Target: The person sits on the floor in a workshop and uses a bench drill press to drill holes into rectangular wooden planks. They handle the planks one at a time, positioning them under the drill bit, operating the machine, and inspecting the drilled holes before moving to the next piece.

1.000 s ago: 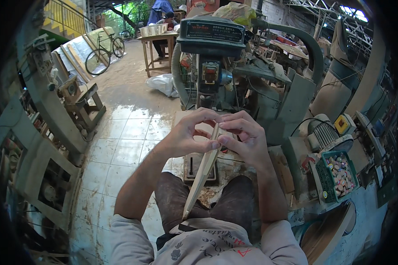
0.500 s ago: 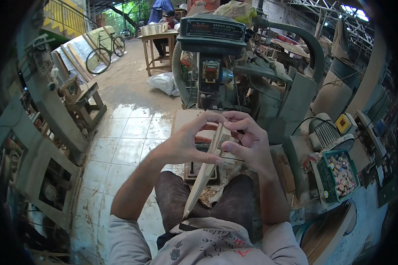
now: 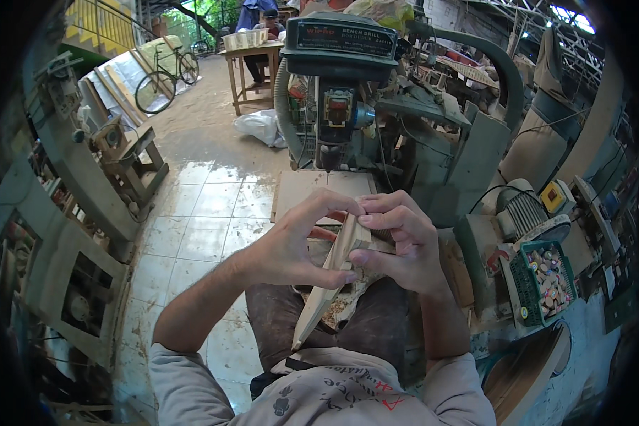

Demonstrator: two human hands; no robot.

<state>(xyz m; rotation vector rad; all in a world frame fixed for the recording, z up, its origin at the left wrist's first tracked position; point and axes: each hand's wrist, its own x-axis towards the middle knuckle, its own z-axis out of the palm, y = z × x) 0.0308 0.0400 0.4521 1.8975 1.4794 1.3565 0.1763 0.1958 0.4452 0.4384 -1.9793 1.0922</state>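
Wooden strip (image 3: 317,304) — long axis forward, slanting right

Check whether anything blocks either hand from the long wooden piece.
Nothing visible does. The right hand pinches the wooden piece at its far end. The left hand curves around its left side, thumb across it; whether that thumb presses on it is hard to tell.

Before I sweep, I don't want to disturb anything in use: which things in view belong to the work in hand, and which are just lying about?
In use:
- long wooden piece in the right hand, left hand against it
- possibly the drill press straight ahead, untouched

Apparently just lying about:
- green basket of small pieces
- pale sack on the floor
- bicycle, back left
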